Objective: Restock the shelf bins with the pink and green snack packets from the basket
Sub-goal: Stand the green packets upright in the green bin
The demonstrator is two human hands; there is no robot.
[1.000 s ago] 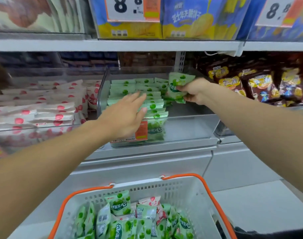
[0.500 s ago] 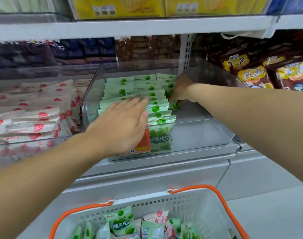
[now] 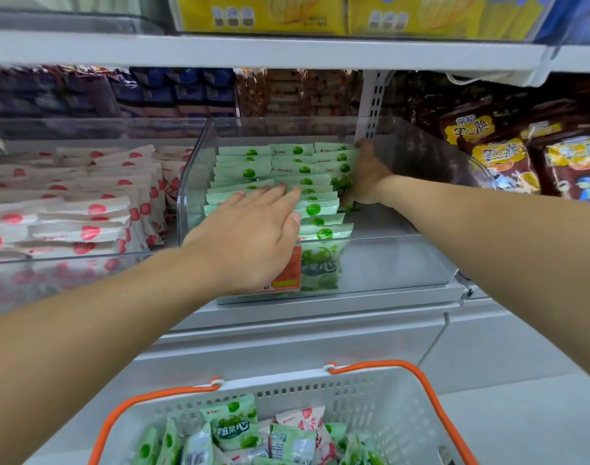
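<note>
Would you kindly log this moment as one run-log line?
left hand: flat on green packets | right hand: tucking a packet into clear bin | basket: packets remain

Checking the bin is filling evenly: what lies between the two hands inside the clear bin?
In the head view, rows of green snack packets fill the stretch between left hand and right hand.

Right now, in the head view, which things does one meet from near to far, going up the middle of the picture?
White basket with green and pink packets → left hand resting flat on the green packets in the clear bin → blurred dark packs behind → upper shelf edge → yellow boxes.
</note>
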